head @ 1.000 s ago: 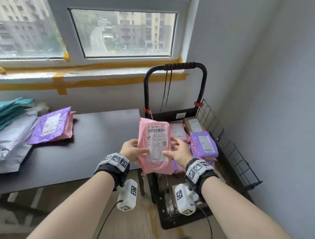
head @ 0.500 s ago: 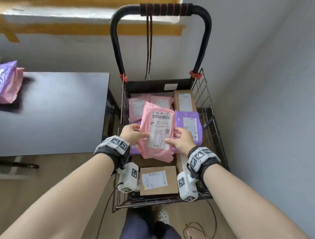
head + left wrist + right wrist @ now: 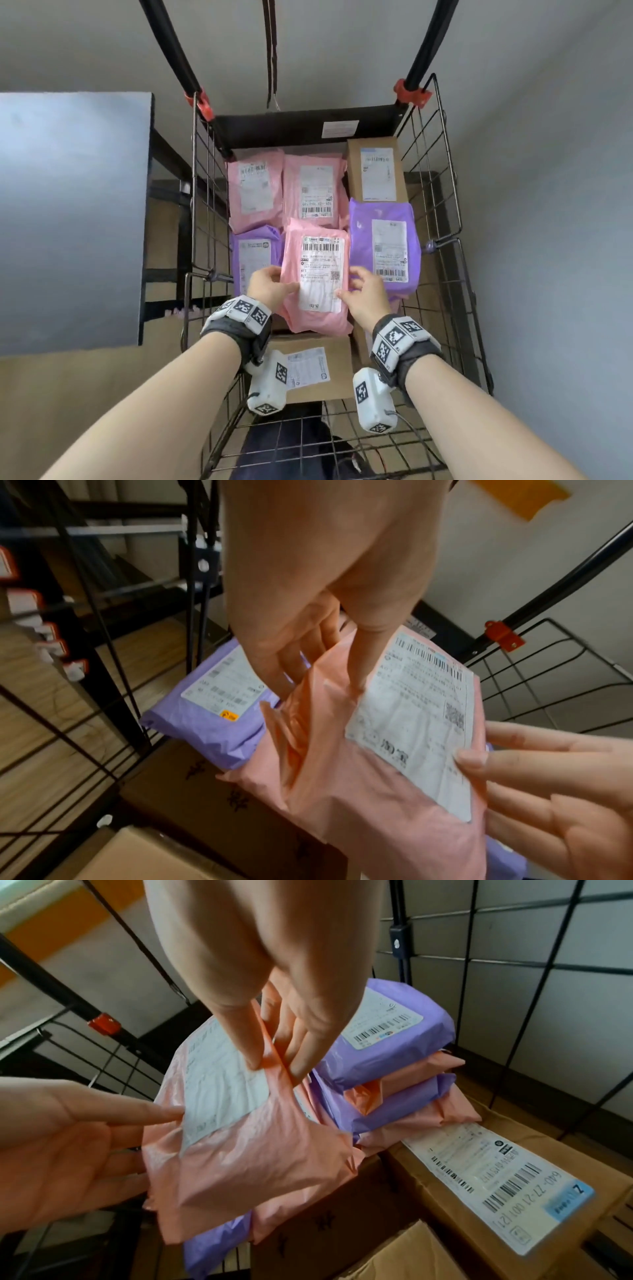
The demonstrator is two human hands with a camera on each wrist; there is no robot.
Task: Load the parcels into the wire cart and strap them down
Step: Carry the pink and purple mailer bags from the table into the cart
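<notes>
— How's that grip look to you?

— Both hands on it. The left hand (image 3: 270, 286) pinches the left edge of the pink parcel (image 3: 317, 279), thumb on the label side, fingers tucked beneath. The right hand (image 3: 364, 294) pinches the right edge the same way; from the right wrist view you can see thumb and forefinger gathering a fold of the plastic. Narrow pinches, no whole-hand wrap.

— And where's the parcel itself?

— Held low over the wire cart (image 3: 442, 192), label up, above the middle of the load. I can't tell whether its underside is already touching what lies below.

— What's around the hands?

— Biggest first: the cart's mesh walls on both sides and its black handle posts beyond. Just past the parcel, two more pink parcels (image 3: 284, 192) lie side by side, with a tall cardboard box (image 3: 376, 171) to their right. Just right of the right hand sits a purple parcel (image 3: 385, 240) on a stack of bags; just left of the left hand, another purple one (image 3: 255, 253). Under the wrists, nearer us, a brown carton (image 3: 308, 370). The strap (image 3: 271, 51) hangs from the handle, well beyond, not yet used.

— How will it handle?

— Light and soft, I'd judge; the film crumples under the fingers. Slick plastic, so edge pinches could slip. Better to hold it by the sides where the contents give some body.
</notes>
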